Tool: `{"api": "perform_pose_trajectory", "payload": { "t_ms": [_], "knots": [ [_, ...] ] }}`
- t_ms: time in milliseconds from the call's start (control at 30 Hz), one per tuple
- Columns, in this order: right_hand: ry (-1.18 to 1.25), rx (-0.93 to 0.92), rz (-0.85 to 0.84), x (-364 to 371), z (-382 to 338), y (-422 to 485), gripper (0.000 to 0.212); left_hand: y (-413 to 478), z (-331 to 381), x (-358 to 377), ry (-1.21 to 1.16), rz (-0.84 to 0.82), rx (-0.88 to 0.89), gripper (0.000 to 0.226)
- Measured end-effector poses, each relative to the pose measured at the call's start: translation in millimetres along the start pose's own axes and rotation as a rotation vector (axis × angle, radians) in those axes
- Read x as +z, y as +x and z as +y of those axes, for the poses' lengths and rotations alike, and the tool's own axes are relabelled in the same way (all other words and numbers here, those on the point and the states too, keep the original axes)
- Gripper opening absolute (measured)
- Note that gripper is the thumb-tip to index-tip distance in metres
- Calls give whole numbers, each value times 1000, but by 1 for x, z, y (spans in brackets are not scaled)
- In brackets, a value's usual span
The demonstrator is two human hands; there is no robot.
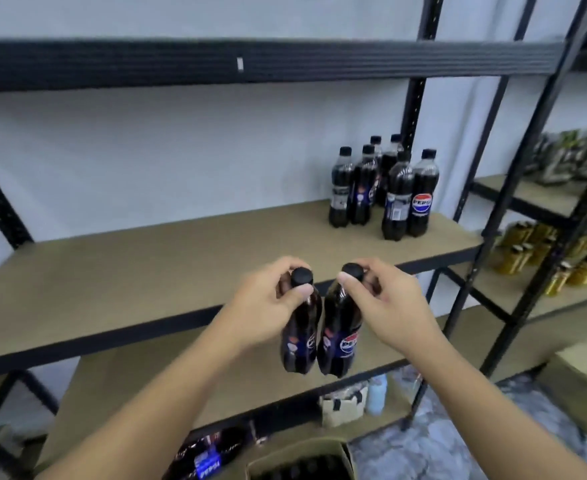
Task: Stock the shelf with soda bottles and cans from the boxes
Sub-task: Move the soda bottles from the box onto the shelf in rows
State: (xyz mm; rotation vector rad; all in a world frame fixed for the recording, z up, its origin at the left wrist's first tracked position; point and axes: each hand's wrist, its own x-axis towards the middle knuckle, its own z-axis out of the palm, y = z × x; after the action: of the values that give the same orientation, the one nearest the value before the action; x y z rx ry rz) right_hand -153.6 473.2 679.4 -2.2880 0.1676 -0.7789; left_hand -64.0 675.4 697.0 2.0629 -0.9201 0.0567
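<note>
Pinching the left Pepsi bottle (pixel 299 336) just under its black cap, the left grip (pixel 268 301) has thumb and fingers curled round the neck. The right grip (pixel 387 299) holds the right Pepsi bottle (pixel 341 337) the same way. The two hang side by side, touching or nearly so, in front of the edge of the middle shelf board (pixel 146 265), with their bases below its level. Toward the right rear of that board stands a cluster of Pepsi bottles (pixel 385 192), upright and packed close. Lower down, an open cardboard box (pixel 306 451) seems to hold more dark bottle tops.

To my eye the step in hand is bringing this pair up to the cluster. Held so high on the neck, the bottles may swing. I would lift both bases clear of the board's front lip first. Then I would set them down upright just left of the standing group, labels forward, without knocking the nearest ones.
</note>
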Motion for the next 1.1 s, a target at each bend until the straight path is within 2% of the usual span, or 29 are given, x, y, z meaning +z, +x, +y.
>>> {"api": "perform_pose_trajectory", "payload": {
  "t_ms": [133, 367, 533, 833, 933, 1000, 1100],
  "knots": [
    [-3, -33, 30, -10, -32, 39, 23, 31, 12, -38, 3, 35, 108, 17],
    [-55, -78, 22, -10, -43, 114, 25, 98, 10, -66, 31, 70, 162, 14],
    [-71, -86, -19, 5, -19, 174, 32, 150, -11, -56, 22, 113, 79, 15],
    [-37, -54, -193, 40, 27, 274, 32, 241, -48, -36, -26, 164, -159, 19],
    [44, -19, -248, 50, 37, 297, 25, 261, -56, -35, -59, 191, -170, 26],
    [60, -58, -248, 60, 49, 308, 21, 266, -61, -32, -32, 192, -153, 29],
    [149, -48, -272, 69, 66, 310, 27, 265, -72, -19, -58, 221, -130, 35]
  ]
}}
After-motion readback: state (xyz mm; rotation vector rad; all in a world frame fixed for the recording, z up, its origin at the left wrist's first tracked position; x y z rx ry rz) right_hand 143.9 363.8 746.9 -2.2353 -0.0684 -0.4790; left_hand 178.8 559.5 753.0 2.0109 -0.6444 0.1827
